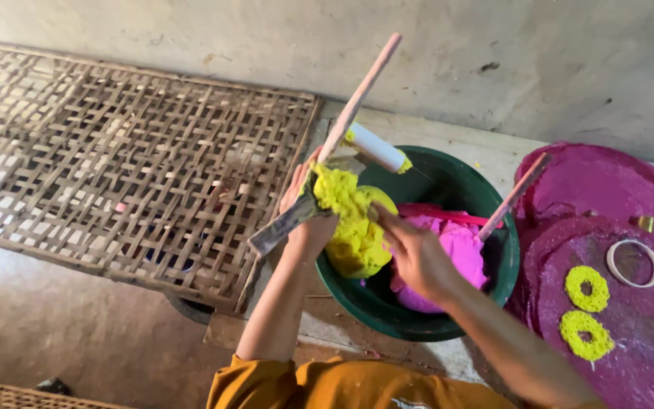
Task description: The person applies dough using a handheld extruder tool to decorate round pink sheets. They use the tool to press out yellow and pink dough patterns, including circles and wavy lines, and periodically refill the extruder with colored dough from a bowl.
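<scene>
Both hands (308, 204) (414, 254) on yellow dough (353, 220) | basin (425, 322) rim | rack (130, 167) adjacent

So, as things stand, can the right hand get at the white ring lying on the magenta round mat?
Probably yes. The right hand is pressed on the yellow dough over the green basin; the white ring lies uncovered to its right.

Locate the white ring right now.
In the head view the white ring lies flat at the far right, on the magenta mat, just up and right of the two yellow rings, right of the green basin.
</scene>
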